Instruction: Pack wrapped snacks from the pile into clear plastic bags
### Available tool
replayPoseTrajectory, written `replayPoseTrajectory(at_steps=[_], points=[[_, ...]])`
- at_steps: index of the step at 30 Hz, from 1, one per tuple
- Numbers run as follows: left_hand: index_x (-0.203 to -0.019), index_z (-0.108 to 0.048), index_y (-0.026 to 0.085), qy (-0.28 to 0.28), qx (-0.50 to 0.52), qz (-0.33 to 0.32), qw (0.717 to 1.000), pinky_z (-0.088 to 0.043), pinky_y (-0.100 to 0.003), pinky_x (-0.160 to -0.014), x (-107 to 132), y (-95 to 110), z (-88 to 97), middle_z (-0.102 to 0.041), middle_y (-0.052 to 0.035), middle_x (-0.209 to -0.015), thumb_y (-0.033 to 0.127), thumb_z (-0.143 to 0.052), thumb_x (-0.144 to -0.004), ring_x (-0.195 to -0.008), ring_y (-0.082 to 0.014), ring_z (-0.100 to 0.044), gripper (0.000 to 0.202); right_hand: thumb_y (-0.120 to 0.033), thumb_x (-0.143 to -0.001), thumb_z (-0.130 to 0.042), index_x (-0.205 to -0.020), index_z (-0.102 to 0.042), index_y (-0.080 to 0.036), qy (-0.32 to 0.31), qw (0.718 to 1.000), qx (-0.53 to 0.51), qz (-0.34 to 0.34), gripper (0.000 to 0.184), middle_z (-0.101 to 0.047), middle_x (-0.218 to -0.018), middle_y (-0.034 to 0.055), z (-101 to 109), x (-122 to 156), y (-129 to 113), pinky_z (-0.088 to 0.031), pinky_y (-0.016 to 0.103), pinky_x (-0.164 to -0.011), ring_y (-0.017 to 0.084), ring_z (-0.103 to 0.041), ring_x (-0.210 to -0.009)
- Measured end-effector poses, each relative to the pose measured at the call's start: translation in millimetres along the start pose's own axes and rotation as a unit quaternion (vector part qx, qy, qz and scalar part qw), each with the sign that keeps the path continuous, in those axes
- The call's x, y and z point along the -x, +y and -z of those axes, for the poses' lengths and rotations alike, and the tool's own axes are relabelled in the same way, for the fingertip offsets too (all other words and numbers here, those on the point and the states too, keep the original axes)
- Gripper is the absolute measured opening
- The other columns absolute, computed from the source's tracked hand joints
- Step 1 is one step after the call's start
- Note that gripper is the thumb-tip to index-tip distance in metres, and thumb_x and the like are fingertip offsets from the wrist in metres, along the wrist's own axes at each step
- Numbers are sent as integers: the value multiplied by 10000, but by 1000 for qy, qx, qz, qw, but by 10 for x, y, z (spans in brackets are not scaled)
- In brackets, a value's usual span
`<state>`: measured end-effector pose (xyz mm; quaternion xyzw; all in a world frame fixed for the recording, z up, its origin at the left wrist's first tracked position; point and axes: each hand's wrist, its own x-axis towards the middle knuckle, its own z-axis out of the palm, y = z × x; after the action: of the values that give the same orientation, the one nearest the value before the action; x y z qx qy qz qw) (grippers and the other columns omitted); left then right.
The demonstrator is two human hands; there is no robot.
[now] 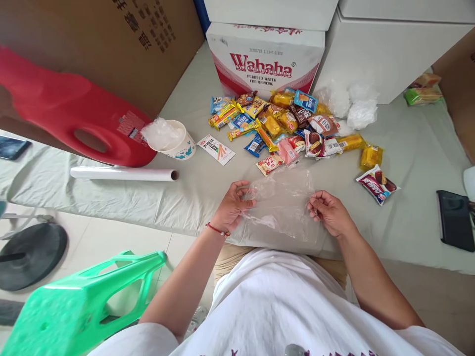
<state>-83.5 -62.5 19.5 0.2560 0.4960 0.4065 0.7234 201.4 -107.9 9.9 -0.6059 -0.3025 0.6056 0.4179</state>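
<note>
A clear plastic bag is stretched flat between my two hands, just above the near edge of the covered table. My left hand pinches its left side between thumb and fingers. On the right side, my right hand grips the bag with curled fingers. Beyond the bag lies a heap of wrapped snacks in yellow, blue, brown and red packets. A red-and-white snack packet sits closest to the bag. Off to the right rests a purple-and-white packet, apart from the heap.
A Wahaha water carton stands behind the snacks, beside crumpled clear bags. At left are a paper cup, a white roll and a red jug. A black phone lies far right; a green stool stands below.
</note>
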Motion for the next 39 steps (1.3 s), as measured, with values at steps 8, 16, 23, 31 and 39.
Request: replayPoseTrajectory(at_steps=[8,16,23,31,39], points=[[-1269,-540,239,18,-51,64,996,-298,-153,-402,134,13,25,-711,-20,-896,239,-976,-529,-471,-37,-488,859,-570,-704,-836,-847,-634,-208,0,998,57,22,439,-647,-670,-23,82,71,106,-456,229,-435,110,-545,-496],[-1129,-537,215,61,-46,-29,997,-343,-166,-470,174,-252,41,-631,49,-788,225,-941,-524,-511,-51,-491,728,-466,-859,-671,-841,-611,-245,-57,971,232,32,229,-616,-663,-32,333,300,165,-461,271,-490,151,-552,-526],[-977,-698,222,75,-207,-162,962,-349,-238,-554,398,-465,-84,-622,-4,-870,260,-799,-772,-565,-89,-422,231,-257,-854,-549,-1032,-680,-271,-4,812,553,186,221,-727,-998,65,551,392,-100,-490,353,-695,255,-666,-843],[-976,-763,240,89,-336,-257,902,-456,-370,-911,135,-392,-223,-661,-101,-1061,214,-670,-843,-1014,-268,-587,164,-85,-860,-485,-962,-655,-241,-25,792,520,319,252,-674,-996,79,-77,426,-188,-523,403,-830,263,-607,-939],[-944,-726,219,-16,-542,-326,774,-217,-630,-1176,-335,-456,-490,-519,-140,-1482,229,-719,-799,-1507,-426,-226,145,-163,-969,-497,-1013,-695,-217,47,796,463,387,210,-641,-1158,126,-306,96,307,-506,518,-969,298,-542,-1101]])
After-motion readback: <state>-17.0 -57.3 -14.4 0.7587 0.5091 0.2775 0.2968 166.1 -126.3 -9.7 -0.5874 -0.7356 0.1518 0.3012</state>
